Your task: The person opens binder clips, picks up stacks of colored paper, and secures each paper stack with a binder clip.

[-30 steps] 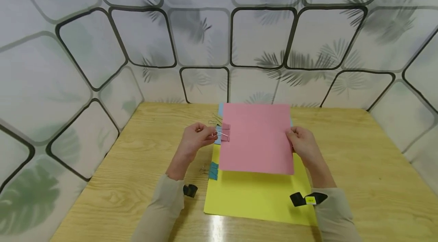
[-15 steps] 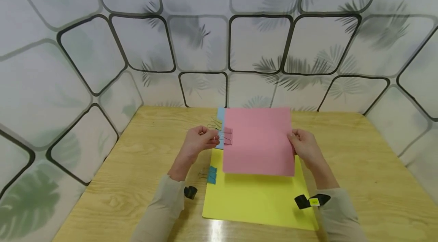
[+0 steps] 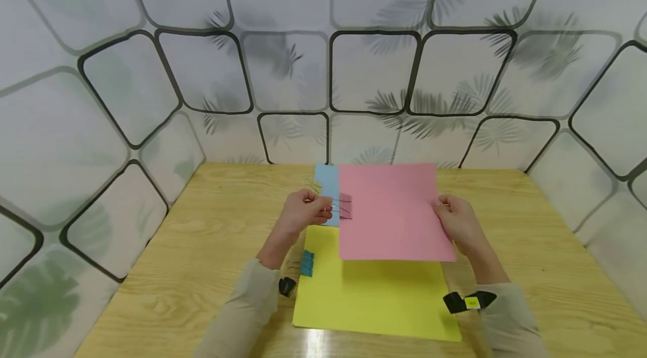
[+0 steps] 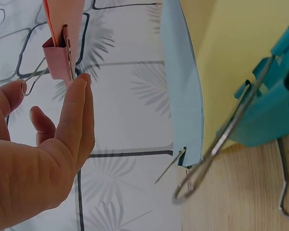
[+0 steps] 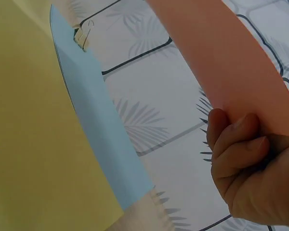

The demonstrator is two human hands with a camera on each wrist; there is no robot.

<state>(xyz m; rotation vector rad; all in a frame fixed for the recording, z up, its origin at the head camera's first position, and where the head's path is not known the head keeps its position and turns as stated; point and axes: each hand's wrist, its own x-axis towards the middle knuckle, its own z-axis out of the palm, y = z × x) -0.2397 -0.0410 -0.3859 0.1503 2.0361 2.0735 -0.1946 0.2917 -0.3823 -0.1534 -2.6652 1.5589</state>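
A pink sheet (image 3: 394, 212) is held up above the table, with a pink binder clip (image 3: 346, 206) on its left edge. My left hand (image 3: 300, 214) holds the clip by its wire handles. In the left wrist view, the thumb (image 4: 9, 96) touches one handle and the fingertips lie against the other; the clip's body still bites the paper. On the opposite side, my right hand (image 3: 457, 223) grips the sheet's right edge between thumb and curled fingers. Under the pink sheet lies yellow paper (image 3: 374, 304) with a teal binder clip (image 3: 306, 263) on its left edge.
Behind the yellow paper, a blue sheet (image 3: 327, 178) shows partly, with a small yellowish clip (image 5: 81, 39) on its edge. All of it lies on a wooden table (image 3: 242, 206). Patterned walls (image 3: 293, 71) rise at the back and sides.
In the head view, both hands have shifted slightly right with the pink sheet and its clip, uncovering more of the blue sheet. Both hands keep their hold. The camera view has also tilted up slightly.
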